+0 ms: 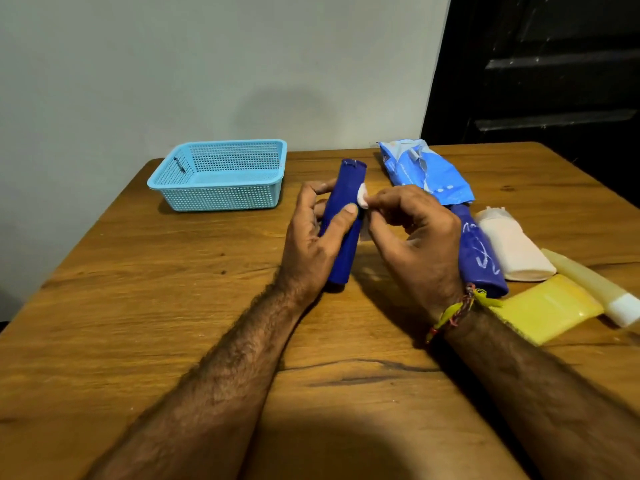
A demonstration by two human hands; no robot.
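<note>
A tall dark blue tube (349, 188) stands on its cap on the wooden table (138, 306). My left hand (318, 237) grips it, thumb across the front and fingers round the far side. My right hand (412, 237) pinches a small white pad (362, 197) between thumb and forefinger and holds it against the tube's right side, near the top.
An empty light blue mesh basket (221, 174) sits at the back left. To the right lie a blue wipes packet (422, 171), a second dark blue tube (479, 254), a white tube (512, 247), a yellow tube (547, 310) and a pale yellow tube (588, 282) with a white cap.
</note>
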